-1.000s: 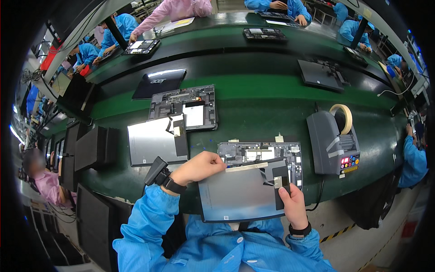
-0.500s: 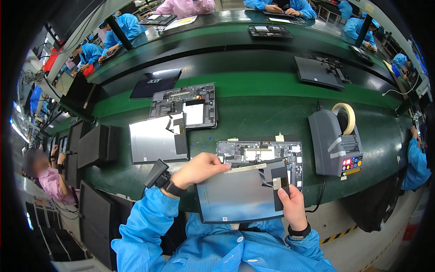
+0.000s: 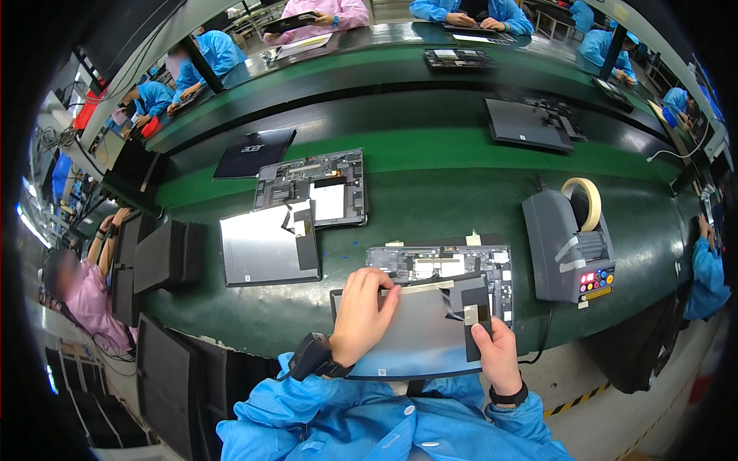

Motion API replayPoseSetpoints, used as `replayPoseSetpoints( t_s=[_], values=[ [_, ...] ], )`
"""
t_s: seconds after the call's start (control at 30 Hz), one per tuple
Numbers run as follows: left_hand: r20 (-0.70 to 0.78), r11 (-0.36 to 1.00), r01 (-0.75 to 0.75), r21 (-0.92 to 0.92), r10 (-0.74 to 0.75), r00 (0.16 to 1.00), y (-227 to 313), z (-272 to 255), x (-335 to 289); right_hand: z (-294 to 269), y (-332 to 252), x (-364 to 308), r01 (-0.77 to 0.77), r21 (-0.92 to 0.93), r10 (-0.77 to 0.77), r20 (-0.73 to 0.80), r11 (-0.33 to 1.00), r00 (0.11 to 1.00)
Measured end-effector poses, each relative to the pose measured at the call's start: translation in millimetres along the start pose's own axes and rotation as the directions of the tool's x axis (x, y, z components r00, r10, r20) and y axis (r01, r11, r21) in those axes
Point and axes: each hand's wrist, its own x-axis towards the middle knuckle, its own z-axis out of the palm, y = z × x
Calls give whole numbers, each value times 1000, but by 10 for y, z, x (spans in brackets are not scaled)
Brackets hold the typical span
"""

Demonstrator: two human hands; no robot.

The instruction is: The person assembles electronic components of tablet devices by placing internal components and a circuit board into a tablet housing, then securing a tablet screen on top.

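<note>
So you've got the silver panel [image 3: 423, 338] right in front of you at the near edge of the green tabletop [image 3: 438, 200], its long lower side facing your blue smock [image 3: 369, 419]. Your right hand [image 3: 501, 357] has the firm grip here: thumb pressed on the dark strip [image 3: 473, 352] down the panel's right side, the other fingers tucked out of sight, so it's closed on that edge. Your left hand [image 3: 361, 316] lies over the panel's upper left part, fingers bent and the thumb tip right by the left end of the pale tape strip [image 3: 427, 286] along the top edge. Honestly can't tell if that grip is pinching the tape or just touching there. There's a black ribbon cable [image 3: 448, 303] sticking up near the panel's top right. Just past it you've got an opened laptop base [image 3: 500, 265], its near part covered by your panel. Off to your right sits a grey tape dispenser [image 3: 547, 246] with a cream tape roll [image 3: 593, 203] on top. Over on your left, a second silver panel [image 3: 261, 244] overlaps the near left corner of another open laptop base [image 3: 352, 173], and a shiny black lid [image 3: 250, 157] lies just beyond that.
</note>
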Motion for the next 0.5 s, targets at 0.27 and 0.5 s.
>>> replayPoseSetpoints(
  t_s=[0.27, 0.5],
  values=[
    [-182, 978, 39, 207, -1, 983, -484, -349, 507, 9, 2, 2, 8, -16, -9, -52, 1000, 999],
    [-121, 841, 103, 531, -44, 992, -908, -246, 492, 10, 16, -14, -1, -27, 0, -52, 1000, 999]
  ],
)
